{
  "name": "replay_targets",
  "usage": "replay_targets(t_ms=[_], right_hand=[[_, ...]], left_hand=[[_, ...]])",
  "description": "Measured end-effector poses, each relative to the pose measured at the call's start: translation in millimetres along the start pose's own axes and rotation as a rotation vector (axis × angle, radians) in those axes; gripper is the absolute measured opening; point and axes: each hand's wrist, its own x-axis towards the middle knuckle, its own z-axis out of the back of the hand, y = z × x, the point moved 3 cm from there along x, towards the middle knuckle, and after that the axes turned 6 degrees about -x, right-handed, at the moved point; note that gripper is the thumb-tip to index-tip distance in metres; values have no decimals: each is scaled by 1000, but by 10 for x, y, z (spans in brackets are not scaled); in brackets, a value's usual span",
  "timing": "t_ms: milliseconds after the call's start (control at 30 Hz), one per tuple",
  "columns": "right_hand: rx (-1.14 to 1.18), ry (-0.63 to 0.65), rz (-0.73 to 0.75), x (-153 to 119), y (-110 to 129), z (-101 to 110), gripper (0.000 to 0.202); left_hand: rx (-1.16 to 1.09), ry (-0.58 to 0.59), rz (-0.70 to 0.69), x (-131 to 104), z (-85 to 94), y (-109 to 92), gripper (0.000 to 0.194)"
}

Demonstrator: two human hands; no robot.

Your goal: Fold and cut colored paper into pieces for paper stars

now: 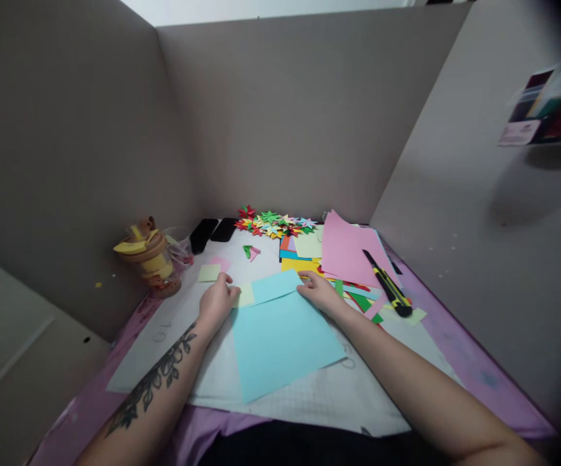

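A light blue sheet of paper [285, 349] lies in front of me, with its far edge folded over into a strip [275, 286]. At the left end of that strip is a small pale yellow paper square [246, 295]. My left hand [216, 302] is closed, its thumb and fingers pinching the left end of the fold by the square. The strip's right end is pinched between the fingers of my right hand [319, 291]. Beyond my left hand lie a pale green paper square [209, 274] and a small folded green-and-pink piece [251, 252].
Colourful folded paper stars [270, 222] are piled at the back. To the right are pink sheets [351, 249], a yellow-black utility knife [387, 285] and paper strips [365, 304]. A yellow-brown cup [149, 255] and two black phone-like objects [204, 235] stand left. Grey partitions [280, 116] surround the table.
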Motion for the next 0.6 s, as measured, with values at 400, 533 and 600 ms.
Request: replay_targets(t_ms=[400, 533, 600], right_hand=[[12, 2, -23, -13, 23, 8, 47], [-18, 19, -35, -45, 82, 28, 49], [-25, 19, -29, -53, 96, 33, 49]], left_hand=[[-30, 6, 4, -11, 13, 2, 22], [-21, -2, -2, -7, 7, 8, 23], [-14, 1, -10, -5, 0, 12, 23]])
